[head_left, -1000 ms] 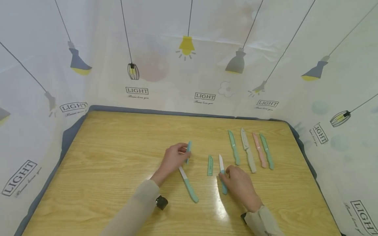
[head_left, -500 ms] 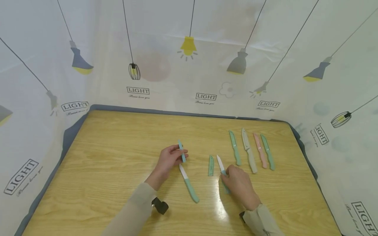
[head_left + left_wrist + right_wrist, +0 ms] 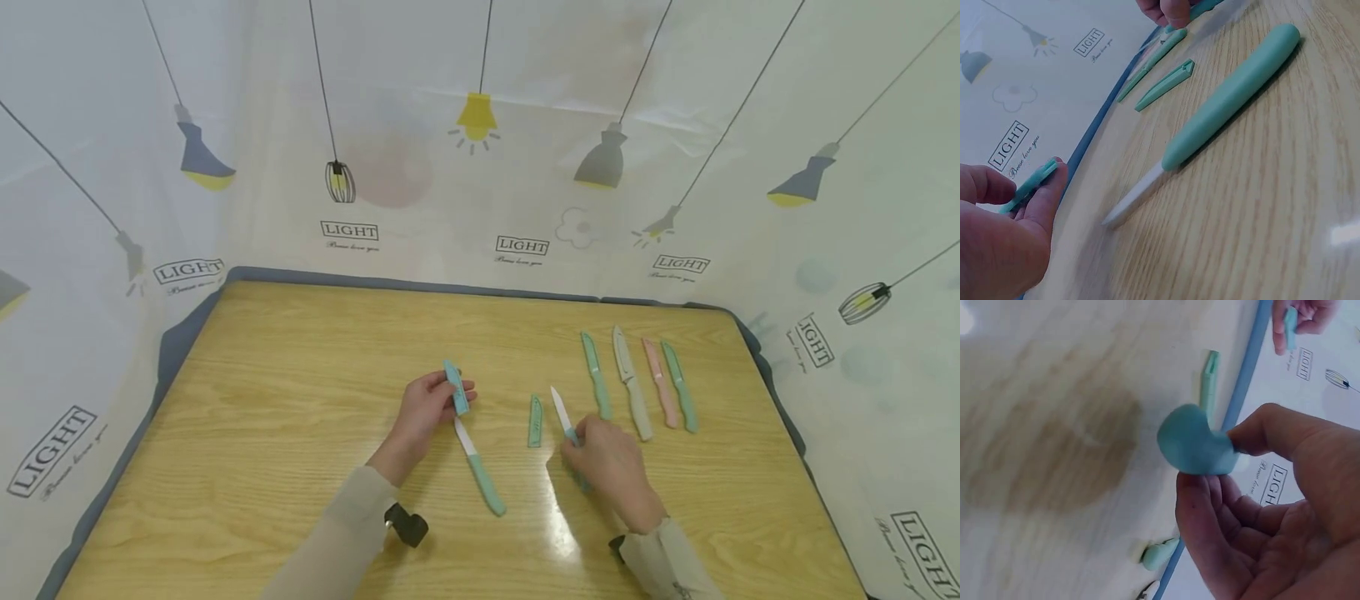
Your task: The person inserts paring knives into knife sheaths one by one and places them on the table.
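A blue blade sheath (image 3: pixel 455 387) is pinched between the thumb and fingers of my left hand (image 3: pixel 422 412), raised above the table. My right hand (image 3: pixel 611 460) grips the blue handle (image 3: pixel 1194 440) of a small knife, whose white blade (image 3: pixel 561 410) points away from me; the hand covers part of the handle in the head view. Between the hands lies a bare knife with a mint-green handle (image 3: pixel 487 485) and white blade, its tip close to my left hand. A green sheath (image 3: pixel 535 422) rests on the table left of the blue knife.
To the right lie several sheathed knives in a row: a green one (image 3: pixel 596 375), a larger cream one (image 3: pixel 633 383), a pink one (image 3: pixel 660 382) and another green one (image 3: pixel 678 387). A patterned cloth (image 3: pixel 420 200) stands around the wooden table (image 3: pixel 300 367).
My left hand has drawn slightly left and turned the blue sheath so its flat face shows. My right hand has lifted and tilted the blue knife, its tip now leaning left.
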Motion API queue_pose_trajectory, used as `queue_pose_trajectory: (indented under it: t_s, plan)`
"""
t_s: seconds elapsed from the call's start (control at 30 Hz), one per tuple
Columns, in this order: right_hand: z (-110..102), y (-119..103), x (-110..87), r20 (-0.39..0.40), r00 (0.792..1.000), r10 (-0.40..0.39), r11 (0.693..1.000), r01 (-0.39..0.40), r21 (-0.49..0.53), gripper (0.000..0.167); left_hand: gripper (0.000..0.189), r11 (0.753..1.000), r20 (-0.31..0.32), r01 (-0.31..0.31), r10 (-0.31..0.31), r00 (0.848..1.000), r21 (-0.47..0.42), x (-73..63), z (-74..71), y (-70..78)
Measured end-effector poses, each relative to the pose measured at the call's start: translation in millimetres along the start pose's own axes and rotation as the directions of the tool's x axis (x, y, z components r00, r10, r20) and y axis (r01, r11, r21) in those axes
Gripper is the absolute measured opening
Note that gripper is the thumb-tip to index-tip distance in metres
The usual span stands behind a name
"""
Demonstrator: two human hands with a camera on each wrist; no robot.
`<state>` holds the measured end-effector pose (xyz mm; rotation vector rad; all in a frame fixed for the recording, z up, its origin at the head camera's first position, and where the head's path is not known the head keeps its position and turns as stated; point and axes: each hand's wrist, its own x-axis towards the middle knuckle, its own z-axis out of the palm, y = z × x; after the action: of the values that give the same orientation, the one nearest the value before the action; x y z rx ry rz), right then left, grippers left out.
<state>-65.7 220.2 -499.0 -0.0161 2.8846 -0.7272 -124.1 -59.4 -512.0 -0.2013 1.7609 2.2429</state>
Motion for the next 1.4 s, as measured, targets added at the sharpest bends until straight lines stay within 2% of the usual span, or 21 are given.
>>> queue_pose_trajectory:
  t_s: [0.1, 0.3, 0.43, 0.77, 1.03, 1.4]
  plan:
    - [-3.8, -2.7, -1.4, -0.013, 1.0, -0.017, 1.0, 0.018, 0.025, 0.024, 0.041, 1.0, -0.013, -0.001, 0.001, 1.0, -0.002, 0.4, 0.2, 0.7]
    - [-6.8, -11.2, -4.0, -0.094, 0.988, -0.122, 0.99, 0.128, 0.062, 0.019, 0.041, 1.0, -0.036, 0.005, -0.005, 0.999, -0.019, 1.2, 3.0, 4.6]
    - [-7.7, -19.2, -6.5, -0.111, 0.982, -0.153, 0.978, 0.167, 0.126, 0.02, 0.042, 0.999, -0.042, 0.014, -0.016, 0.999, -0.045, 2.3, 4.2, 6.6]
    - [-6.4, -37.7, -9.4, -0.043, 0.988, -0.147, 0.959, 0.152, 0.238, 0.024, 0.043, 0.994, -0.016, 0.0, -0.002, 1.0, -0.107, 2.1, 4.9, 7.8]
    - [0.8, -45.1, -10.5, 0.06, 0.973, -0.224, 0.88, 0.175, 0.441, 0.024, 0.043, 0.993, 0.014, 0.001, 0.001, 1.0, -0.119, 3.2, 8.0, 7.8]
    - [11.3, -58.9, -7.4, 0.126, 0.968, -0.218, 0.85, 0.125, 0.512, 0.03, 0.041, 0.991, 0.031, -0.003, 0.007, 0.999, -0.131, 3.7, 12.8, 8.7]
